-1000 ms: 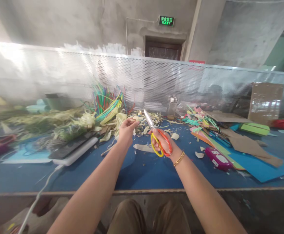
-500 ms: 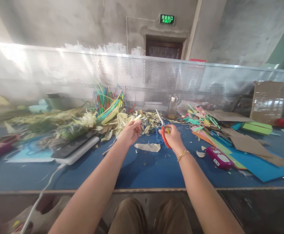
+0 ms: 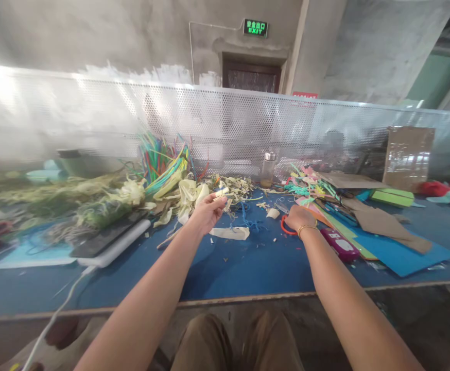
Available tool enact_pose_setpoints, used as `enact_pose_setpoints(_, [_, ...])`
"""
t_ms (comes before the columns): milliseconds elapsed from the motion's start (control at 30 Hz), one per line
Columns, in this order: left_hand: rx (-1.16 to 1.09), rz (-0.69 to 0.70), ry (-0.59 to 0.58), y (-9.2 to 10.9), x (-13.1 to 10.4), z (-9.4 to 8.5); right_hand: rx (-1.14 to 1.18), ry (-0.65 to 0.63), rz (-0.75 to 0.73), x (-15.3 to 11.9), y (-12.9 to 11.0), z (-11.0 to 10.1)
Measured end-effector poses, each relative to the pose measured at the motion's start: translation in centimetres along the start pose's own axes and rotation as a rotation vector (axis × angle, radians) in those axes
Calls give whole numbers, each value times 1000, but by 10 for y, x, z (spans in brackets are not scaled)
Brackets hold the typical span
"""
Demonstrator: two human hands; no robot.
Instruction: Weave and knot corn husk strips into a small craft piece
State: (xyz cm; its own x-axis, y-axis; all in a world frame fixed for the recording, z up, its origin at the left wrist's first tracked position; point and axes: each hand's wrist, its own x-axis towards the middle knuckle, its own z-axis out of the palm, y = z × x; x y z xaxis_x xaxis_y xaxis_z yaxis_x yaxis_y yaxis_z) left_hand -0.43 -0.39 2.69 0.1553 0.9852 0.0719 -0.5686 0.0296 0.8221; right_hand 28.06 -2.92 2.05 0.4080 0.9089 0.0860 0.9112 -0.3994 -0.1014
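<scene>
My left hand (image 3: 208,214) pinches a small pale yellow rolled piece (image 3: 221,192) above the blue table (image 3: 232,268). To the right, my right hand (image 3: 300,217) is closed at the red-handled scissors (image 3: 287,225), low over the table near the coloured sheets. The scissors' blades are faint and partly hidden. Between the hands lie a flat cream strip (image 3: 230,233) and tangled blue string (image 3: 251,219). A heap of pale scraps (image 3: 235,186) spreads behind my left hand.
Coloured pipe cleaners (image 3: 165,165) and a glass bottle (image 3: 268,169) stand at the back. A dark phone and white power bank (image 3: 120,247) with a cable lie left. A purple box (image 3: 339,245), blue sheet (image 3: 402,252) and cardboard (image 3: 387,224) are right.
My right hand has moved right and down with the scissors, away from my left hand. My left hand keeps the pale piece. The view has shifted slightly right.
</scene>
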Motion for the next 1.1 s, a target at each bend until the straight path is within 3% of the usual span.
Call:
enact_pose_setpoints(167, [23, 27, 18, -1, 0, -1, -23, 32, -15, -7, -12, -15])
enact_pose_setpoints(267, [60, 46, 14, -2, 1, -1, 251, 126, -250, -22, -39, -24])
enact_pose_setpoints(367, [83, 81, 6, -3, 3, -3, 644, -32, -567, -38, -79, -20])
enact_pose_setpoints(433, [100, 105, 11, -3, 4, -4, 865, -180, -660, -43, -107, -14])
enact_pose_setpoints(500, [109, 123, 21, -3, 6, -6, 989, -256, -676, -44, -130, -8])
enact_pose_setpoints(600, [96, 156, 43, -2, 6, -7, 1105, -254, -623, -39, -149, -1])
enact_pose_setpoints(833, [264, 61, 25, -7, 9, -13, 1217, -119, -573, -28, -144, 17])
enact_pose_setpoints(1100, [439, 38, -30, -9, 9, -16, 1102, -90, -712, -33, -132, 14])
